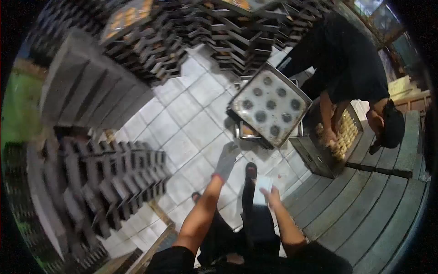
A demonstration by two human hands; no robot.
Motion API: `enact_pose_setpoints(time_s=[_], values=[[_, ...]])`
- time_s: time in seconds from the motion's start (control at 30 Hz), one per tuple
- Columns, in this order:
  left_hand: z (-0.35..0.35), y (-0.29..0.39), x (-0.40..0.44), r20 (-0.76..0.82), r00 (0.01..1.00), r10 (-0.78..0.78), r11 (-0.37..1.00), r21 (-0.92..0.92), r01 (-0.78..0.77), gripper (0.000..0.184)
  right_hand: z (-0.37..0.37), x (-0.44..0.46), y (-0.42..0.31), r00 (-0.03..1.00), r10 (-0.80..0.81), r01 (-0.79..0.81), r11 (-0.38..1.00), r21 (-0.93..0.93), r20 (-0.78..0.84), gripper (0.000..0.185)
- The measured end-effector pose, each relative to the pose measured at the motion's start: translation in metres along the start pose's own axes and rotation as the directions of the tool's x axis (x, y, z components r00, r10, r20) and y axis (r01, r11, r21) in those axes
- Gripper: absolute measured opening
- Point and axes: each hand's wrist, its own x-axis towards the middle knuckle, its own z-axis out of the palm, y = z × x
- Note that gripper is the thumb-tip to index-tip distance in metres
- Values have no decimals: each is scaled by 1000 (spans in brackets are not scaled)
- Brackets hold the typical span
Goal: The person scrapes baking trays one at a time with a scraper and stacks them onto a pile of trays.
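My left hand (226,160), in a grey glove, reaches forward over the tiled floor with its fingers stretched out and holding nothing. Just ahead of it is a worn metal baking tray (271,106) with several dark round marks, on top of a stack with metal handles. My right hand (273,198) is bare and closed on a pale, flat rectangular piece (262,189), held low in front of my legs. What this piece is made of I cannot make out.
At right a co-worker (349,59) bends over a deep metal tray (315,155) of yellowish dough pieces (345,136). Tall stacks of dark trays (100,178) stand at left and along the back. Long grey pans (356,210) lie at lower right. White tiles (182,123) cover the floor.
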Motion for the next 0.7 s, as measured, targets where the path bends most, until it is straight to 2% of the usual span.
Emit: enact_pose_setpoints(time_s=[0.03,0.07,0.1,0.13,0.17,0.2,0.23,0.27,0.3,0.4,0.43,0.47,0.5,0.53,0.57,0.6,0.63,0.67,0.7], values=[[27,-38,44,37,994,-101,995,-9,101,58,-23,4,15,996,-33,28,998,-59,-82,42],[51,-86,95,57,990,-127,992,-11,128,58,-49,-1,19,992,48,-45,999,29,-115,40],[74,-140,153,65,997,-44,999,-26,45,57,-74,-7,18,981,130,-114,986,118,-141,39],[92,-184,197,66,998,14,994,104,-21,52,-98,-12,25,959,178,-149,978,144,-220,35],[103,-217,235,92,991,94,860,494,-128,47,-124,-22,37,928,227,-184,968,168,-295,31],[114,-246,270,105,985,137,685,708,-170,42,-157,-37,52,902,302,-250,948,197,-307,30],[125,-269,298,102,982,162,507,845,-171,38,-186,-48,62,873,374,-314,922,227,-314,29],[135,-294,319,8,1000,-1,917,399,-2,33,-193,-54,53,881,310,-202,930,307,-358,31],[145,-317,340,-87,982,-165,967,-210,144,29,-206,-55,55,873,323,-215,928,305,-365,31],[142,-295,329,-145,972,-185,980,-98,172,23,-227,-70,50,844,326,-185,922,339,-426,33],[145,-257,307,-148,954,-262,929,-306,208,18,-229,-66,44,846,323,-181,922,341,-424,33],[144,-230,299,-123,962,-245,909,-375,184,13,-226,-58,34,851,332,-217,928,302,-407,34],[144,-203,290,-98,969,-229,882,-443,164,10,-212,-46,9,889,247,-156,955,252,-386,33],[155,-136,263,-196,951,-241,860,-497,115,10,-198,-34,-16,918,160,-88,975,205,-363,33],[164,-66,233,-292,922,-253,836,-545,56,12,-192,-19,-35,945,108,-87,993,82,-309,29],[154,-56,222,-302,924,-235,843,-536,39,12,-185,-9,-52,966,63,-76,996,-42,-249,26],[137,-56,209,-355,919,-172,853,-520,-41,14,-162,-4,-90,977,-19,-10,990,-139,-212,25],[122,-38,182,-385,913,-136,857,-508,-87,14,-141,-2,-135,983,-154,118,945,-305,-99,28],[107,-18,155,-415,904,-100,859,-494,-132,15,-123,4,-153,976,-218,198,911,-363,-14,26]])
